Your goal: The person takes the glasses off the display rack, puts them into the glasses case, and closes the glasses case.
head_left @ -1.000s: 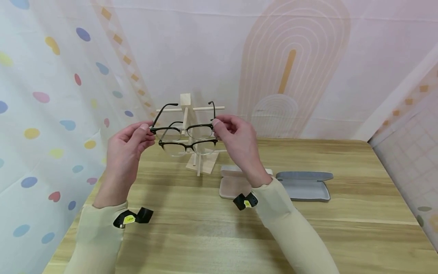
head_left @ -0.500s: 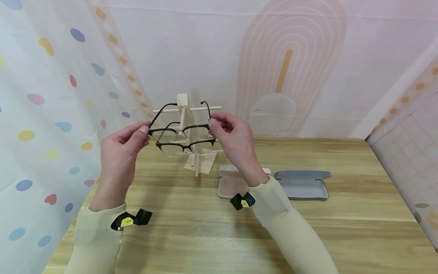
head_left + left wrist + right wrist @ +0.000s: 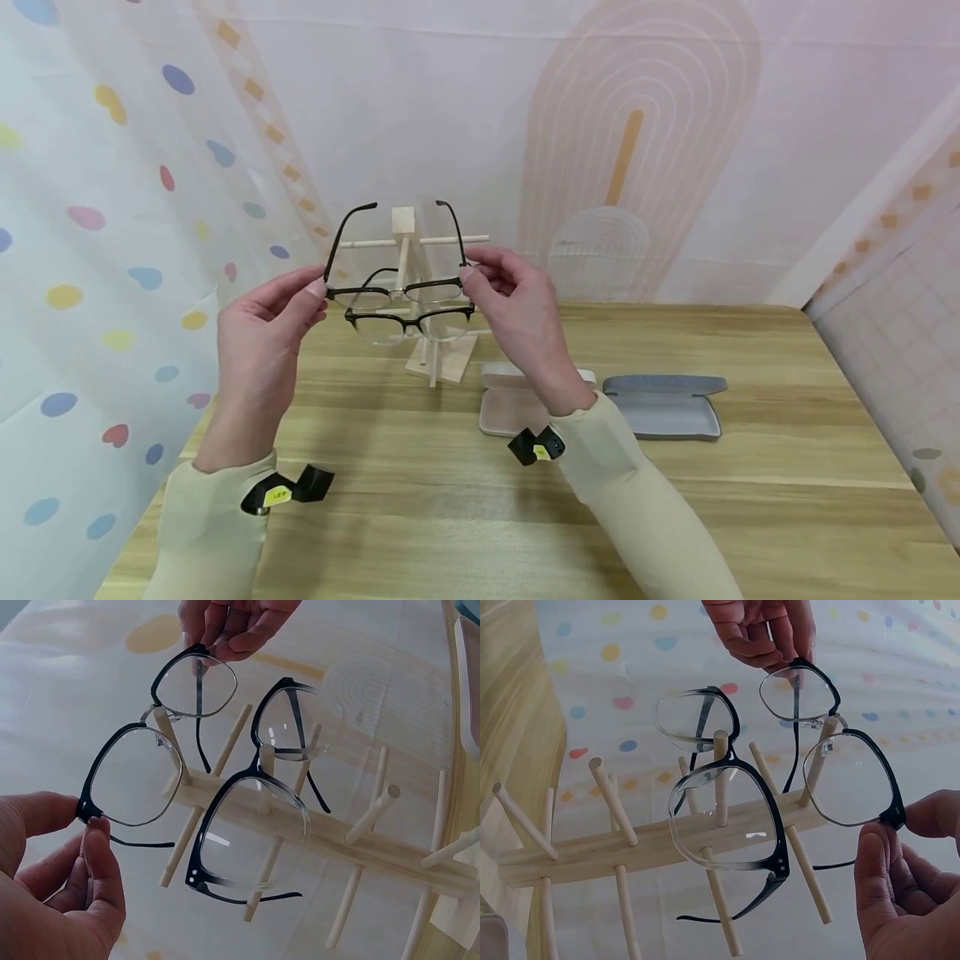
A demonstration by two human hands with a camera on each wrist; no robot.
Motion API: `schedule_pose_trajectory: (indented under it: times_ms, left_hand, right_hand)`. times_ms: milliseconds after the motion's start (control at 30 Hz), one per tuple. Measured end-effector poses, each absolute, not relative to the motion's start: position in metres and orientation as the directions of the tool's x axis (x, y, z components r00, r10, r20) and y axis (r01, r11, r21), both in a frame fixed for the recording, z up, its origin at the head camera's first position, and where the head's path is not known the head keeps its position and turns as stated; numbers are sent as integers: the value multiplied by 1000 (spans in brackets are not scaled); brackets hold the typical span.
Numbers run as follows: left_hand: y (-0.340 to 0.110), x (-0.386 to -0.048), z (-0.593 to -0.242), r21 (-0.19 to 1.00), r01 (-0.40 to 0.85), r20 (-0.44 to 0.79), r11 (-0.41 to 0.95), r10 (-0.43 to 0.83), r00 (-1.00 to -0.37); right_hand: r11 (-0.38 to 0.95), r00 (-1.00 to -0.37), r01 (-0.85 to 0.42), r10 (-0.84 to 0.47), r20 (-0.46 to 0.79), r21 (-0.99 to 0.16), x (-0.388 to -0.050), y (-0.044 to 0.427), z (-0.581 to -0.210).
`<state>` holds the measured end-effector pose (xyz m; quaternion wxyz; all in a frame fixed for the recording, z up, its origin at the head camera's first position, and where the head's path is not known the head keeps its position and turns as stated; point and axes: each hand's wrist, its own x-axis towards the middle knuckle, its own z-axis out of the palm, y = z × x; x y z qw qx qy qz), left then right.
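Note:
My left hand [image 3: 258, 350] pinches one front corner of black-topped, thin-metal-rimmed glasses [image 3: 97, 760] between thumb and fingers. At the opposite corner, my right hand [image 3: 517, 317] holds the same glasses. Their unfolded temples [image 3: 334, 237] point back and up, either side of the wooden display stand [image 3: 403, 220]. In the wrist views, the bridge is at the tip of the uppermost front peg [image 3: 825, 754]; whether it touches is unclear. Below hangs a second pair of glasses [image 3: 411, 323], black fading to clear, its bridge on the peg beneath.
Lower pegs [image 3: 367, 817] on the stand carry no glasses. An open pale case [image 3: 510, 417], partly behind my right forearm, and an open grey case [image 3: 667, 417] lie on the wooden table [image 3: 420, 517]. A patterned curtain [image 3: 450, 108] hangs behind.
The upper glasses have tilted: their temple tips have risen and the lens front faces further downward. Both hands keep their grip. The second pair stays on its peg.

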<state>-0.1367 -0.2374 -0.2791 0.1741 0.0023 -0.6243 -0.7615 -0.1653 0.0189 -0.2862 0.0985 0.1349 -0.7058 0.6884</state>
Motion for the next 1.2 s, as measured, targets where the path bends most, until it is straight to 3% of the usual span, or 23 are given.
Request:
schedule_pose_trajectory:
  times_ms: [367,1200]
  left_hand:
    - [-230,-123,-278,928,295,229,-226,-279,-933]
    - [-201,-106,-283,914,378,334,-150,-251,-908]
  right_hand:
    - [5,-943,-325,-73,324,-946,-154,26,-288]
    - [-33,-923,-381,-44,382,-924,-137,57,-297]
